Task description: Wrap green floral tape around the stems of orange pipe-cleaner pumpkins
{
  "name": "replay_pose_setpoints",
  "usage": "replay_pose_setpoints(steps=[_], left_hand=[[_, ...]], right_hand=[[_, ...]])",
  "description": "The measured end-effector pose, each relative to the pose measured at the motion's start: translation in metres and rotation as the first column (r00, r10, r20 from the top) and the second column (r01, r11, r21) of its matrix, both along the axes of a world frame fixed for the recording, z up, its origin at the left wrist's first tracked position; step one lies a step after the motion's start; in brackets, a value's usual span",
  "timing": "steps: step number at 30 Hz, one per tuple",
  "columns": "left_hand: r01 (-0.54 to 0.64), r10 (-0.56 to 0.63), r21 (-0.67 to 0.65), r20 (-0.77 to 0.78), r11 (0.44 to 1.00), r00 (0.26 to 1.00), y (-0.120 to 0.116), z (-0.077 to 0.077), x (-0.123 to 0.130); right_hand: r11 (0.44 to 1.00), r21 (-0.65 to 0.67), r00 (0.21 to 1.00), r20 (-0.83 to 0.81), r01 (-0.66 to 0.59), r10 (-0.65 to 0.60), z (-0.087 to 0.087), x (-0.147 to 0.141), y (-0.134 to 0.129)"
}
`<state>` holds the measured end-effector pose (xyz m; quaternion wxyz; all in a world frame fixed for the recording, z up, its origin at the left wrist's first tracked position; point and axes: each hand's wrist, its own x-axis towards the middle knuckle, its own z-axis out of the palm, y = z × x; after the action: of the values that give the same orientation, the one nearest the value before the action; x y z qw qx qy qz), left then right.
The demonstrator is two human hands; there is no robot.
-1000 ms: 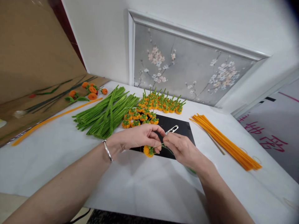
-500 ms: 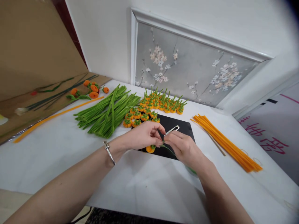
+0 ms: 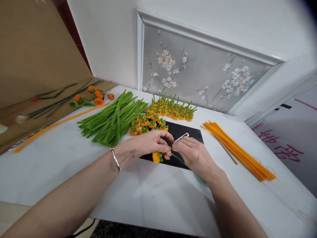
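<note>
Over a black mat [image 3: 195, 135], my left hand [image 3: 151, 143] is closed in a pinch on a small orange pipe-cleaner pumpkin [image 3: 156, 157], gripping it near its green top. My right hand [image 3: 195, 153] is closed too, with a slim silver metal tool [image 3: 182, 136] sticking out from its fingers; the tool's other end is hidden. A thin green strand [image 3: 178, 158] runs from between the fingertips down under the right hand. The fingertips of both hands nearly touch.
Rows of finished orange pumpkins [image 3: 173, 110] stand behind the mat. Green pipe cleaners [image 3: 111, 119] lie in a heap on the left, orange ones [image 3: 237, 148] in a bundle on the right. Orange flowers [image 3: 98, 94] and one orange strip [image 3: 59, 125] lie far left.
The pumpkin in my left hand has turned onto its side and shifted slightly left. My right hand stays close by with the silver tool, and the view has moved a little.
</note>
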<state>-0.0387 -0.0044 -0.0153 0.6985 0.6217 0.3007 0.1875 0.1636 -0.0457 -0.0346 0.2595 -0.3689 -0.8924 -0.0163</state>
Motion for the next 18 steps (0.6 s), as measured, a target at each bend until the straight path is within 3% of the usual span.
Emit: replay_pose_setpoints(steps=[4, 7, 10, 15, 18], left_hand=[[-0.068, 0.068, 0.044, -0.004, 0.997, 0.998, 0.000, -0.001, 0.000], [-0.084, 0.084, 0.056, -0.002, 0.995, 0.996, 0.000, -0.001, 0.000], [-0.088, 0.088, 0.025, 0.003, 0.996, 0.996, -0.002, 0.000, 0.001], [-0.081, 0.081, -0.050, -0.018, 0.995, 0.997, -0.004, 0.005, 0.004], [-0.046, 0.045, -0.024, -0.048, 0.999, 0.998, -0.004, 0.006, 0.003]], right_hand=[[0.970, -0.244, 0.962, -0.266, -0.013, -0.054, -0.001, 0.005, 0.002], [0.945, -0.326, 0.946, -0.300, 0.019, -0.123, -0.002, 0.004, 0.002], [0.951, -0.307, 0.956, -0.272, 0.025, -0.113, -0.005, -0.002, 0.002], [0.970, -0.228, 0.952, -0.307, -0.089, 0.016, -0.007, -0.008, 0.001], [0.972, -0.207, 0.956, -0.289, -0.114, 0.051, -0.006, -0.008, 0.000]])
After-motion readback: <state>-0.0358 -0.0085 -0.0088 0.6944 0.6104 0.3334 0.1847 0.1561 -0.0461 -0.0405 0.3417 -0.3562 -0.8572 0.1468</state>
